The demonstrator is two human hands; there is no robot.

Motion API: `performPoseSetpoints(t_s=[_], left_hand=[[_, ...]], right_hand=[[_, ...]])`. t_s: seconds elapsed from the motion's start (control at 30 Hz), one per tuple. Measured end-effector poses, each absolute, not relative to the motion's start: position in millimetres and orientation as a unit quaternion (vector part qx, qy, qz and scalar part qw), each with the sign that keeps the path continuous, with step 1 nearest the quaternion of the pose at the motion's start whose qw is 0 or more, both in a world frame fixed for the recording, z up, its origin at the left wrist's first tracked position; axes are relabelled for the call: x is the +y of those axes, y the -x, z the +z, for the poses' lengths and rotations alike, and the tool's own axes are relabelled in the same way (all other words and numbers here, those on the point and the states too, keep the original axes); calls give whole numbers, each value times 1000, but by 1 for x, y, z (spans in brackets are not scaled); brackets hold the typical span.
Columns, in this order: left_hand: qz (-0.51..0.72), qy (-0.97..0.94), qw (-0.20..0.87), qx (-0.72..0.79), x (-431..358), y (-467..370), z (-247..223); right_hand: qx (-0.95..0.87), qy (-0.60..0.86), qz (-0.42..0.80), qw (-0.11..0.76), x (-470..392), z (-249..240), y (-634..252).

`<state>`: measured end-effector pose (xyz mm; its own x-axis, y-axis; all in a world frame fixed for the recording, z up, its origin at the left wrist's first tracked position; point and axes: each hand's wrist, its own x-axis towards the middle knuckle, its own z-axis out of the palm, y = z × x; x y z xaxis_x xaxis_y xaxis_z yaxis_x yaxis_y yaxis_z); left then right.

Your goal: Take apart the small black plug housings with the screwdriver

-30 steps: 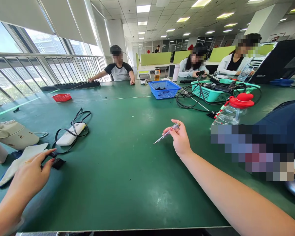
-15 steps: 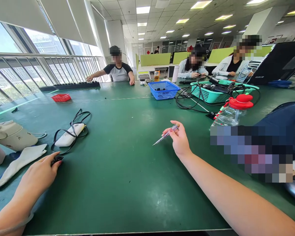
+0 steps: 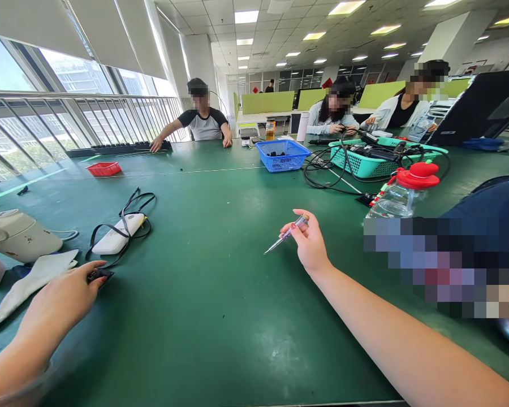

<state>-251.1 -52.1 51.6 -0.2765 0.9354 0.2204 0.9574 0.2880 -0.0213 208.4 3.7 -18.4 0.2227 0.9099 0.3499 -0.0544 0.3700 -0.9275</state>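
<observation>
My right hand [image 3: 310, 243] grips a slim screwdriver [image 3: 287, 233] with a clear handle, its metal tip pointing down and left above the green table [image 3: 220, 350]. At the left, my left hand [image 3: 65, 294] is closed on a small black part [image 3: 100, 275] low over the tabletop; the fingers cover some of it, and its exact kind does not show. Just beyond that hand lies a white power bank-like box [image 3: 119, 234] with a black strap [image 3: 141, 195] looped over it. A white cloth-like piece [image 3: 29, 282] with a blue edge lies beside my left wrist.
A blue basket [image 3: 283, 160] holds small black parts. Cables fill a teal basket [image 3: 365, 164]. A red tray [image 3: 104, 169] sits far left, a cream bag [image 3: 19, 234] nearer. A red-lidded bottle [image 3: 396, 200] stands right. Several people sit across the table.
My left hand and the black part have shifted slightly right. My right hand stays nearly still with the screwdriver. The far-left person's hand has moved right along the black strip.
</observation>
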Motion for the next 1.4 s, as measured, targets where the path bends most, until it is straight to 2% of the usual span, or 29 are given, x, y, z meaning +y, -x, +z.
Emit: performPoseSetpoints(t_s=[0.1, 0.2, 0.4, 0.53, 0.93, 1.17, 1.4], left_hand=[[-22, 648, 76, -758, -48, 208, 68], [-78, 733, 21, -676, -43, 148, 74], [-139, 874, -55, -462, -27, 34, 54], [-141, 903, -82, -398, -14, -5, 37], [-219, 867, -169, -415, 0, 3, -2], [-218, 851, -170, -446, 6, 5, -5], [-224, 856, -184, -428, 7, 4, -4]], right_hand=[[-530, 433, 341, 644, 0, -17, -206], [-566, 437, 302, 631, -4, -14, -204], [-647, 461, 163, 585, -14, -5, -205], [-695, 441, 108, 557, -18, 1, -203], [-688, 456, 142, 546, -20, -1, -200], [-638, 414, 168, 627, -25, -2, -199], [-653, 373, 198, 628, -29, -5, -195]])
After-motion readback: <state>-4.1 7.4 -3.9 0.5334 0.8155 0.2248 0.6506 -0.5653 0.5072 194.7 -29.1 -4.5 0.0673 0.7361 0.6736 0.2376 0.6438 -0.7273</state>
